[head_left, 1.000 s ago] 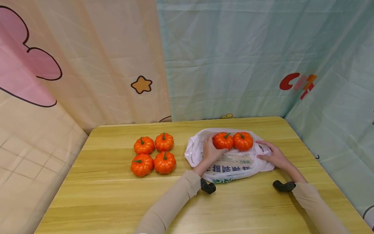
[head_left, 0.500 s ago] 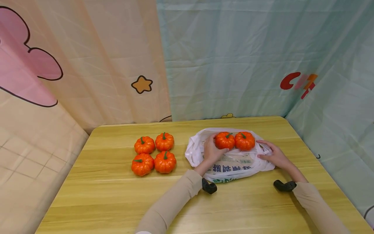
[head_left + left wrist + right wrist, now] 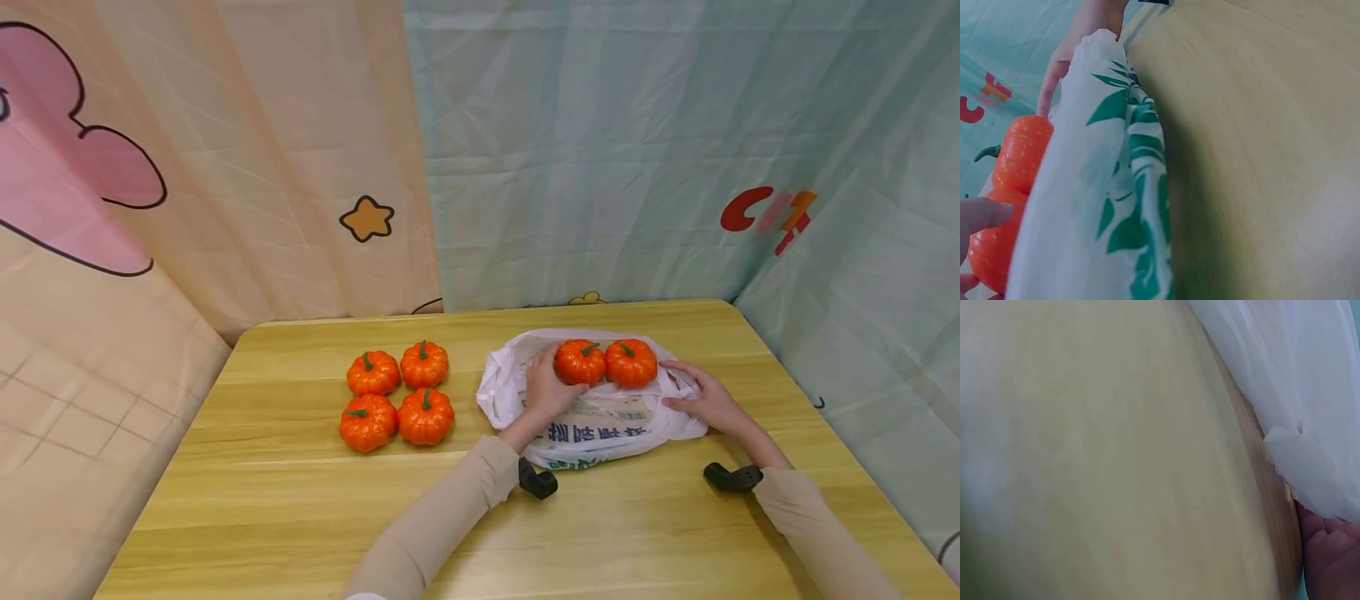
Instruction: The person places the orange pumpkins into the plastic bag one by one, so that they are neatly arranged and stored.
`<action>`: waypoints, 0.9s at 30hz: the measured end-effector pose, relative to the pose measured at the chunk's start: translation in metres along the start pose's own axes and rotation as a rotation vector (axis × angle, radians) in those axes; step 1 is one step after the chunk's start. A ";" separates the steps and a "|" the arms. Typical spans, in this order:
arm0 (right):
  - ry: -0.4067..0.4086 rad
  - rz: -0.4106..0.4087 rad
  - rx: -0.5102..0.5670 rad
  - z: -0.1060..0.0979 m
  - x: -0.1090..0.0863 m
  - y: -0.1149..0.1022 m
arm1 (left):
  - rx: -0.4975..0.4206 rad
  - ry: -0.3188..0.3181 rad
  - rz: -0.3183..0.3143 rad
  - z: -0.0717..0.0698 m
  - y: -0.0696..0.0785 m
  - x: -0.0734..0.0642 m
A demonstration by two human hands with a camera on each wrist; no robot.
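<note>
Orange pumpkin (image 3: 580,364), gripped by the left hand (image 3: 547,390), sits in the white plastic bag (image 3: 637,448) against a second pumpkin (image 3: 631,365); the step in hand looks like settling it there, and the next move likely calls for letting go without dragging the bag's thin rim. At the bag's right end rests the right hand (image 3: 711,404), thumb and forefinger apart, though whether its hidden fingers clamp plastic cannot be told. Left of the bag, four more pumpkins (image 3: 425,418) cluster on the tabletop (image 3: 300,517), and patterned cloth (image 3: 600,167) hangs beyond the bag.
</note>
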State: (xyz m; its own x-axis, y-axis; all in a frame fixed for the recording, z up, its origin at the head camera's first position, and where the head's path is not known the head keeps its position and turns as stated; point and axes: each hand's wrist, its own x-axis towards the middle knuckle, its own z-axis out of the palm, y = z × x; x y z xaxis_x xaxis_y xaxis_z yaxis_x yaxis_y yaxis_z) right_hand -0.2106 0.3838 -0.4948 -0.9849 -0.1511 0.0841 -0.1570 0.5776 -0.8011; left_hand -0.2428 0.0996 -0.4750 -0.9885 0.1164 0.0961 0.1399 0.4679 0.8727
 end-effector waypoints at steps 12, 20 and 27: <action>-0.017 0.014 0.009 0.002 -0.002 -0.002 | -0.015 -0.073 0.065 -0.020 0.006 -0.011; -0.027 0.013 0.018 -0.001 -0.001 0.000 | -0.028 -0.118 0.065 -0.051 0.017 -0.023; -0.019 -0.002 0.004 -0.001 -0.001 0.000 | -0.077 -0.092 0.147 -0.082 0.021 -0.033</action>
State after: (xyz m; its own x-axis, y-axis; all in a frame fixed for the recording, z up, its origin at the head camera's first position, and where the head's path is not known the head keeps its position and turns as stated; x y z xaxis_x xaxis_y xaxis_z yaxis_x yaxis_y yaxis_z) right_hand -0.2093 0.3848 -0.4941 -0.9831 -0.1673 0.0749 -0.1589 0.5739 -0.8034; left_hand -0.2124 0.0341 -0.4210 -0.9479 0.2600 0.1841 0.2742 0.3715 0.8870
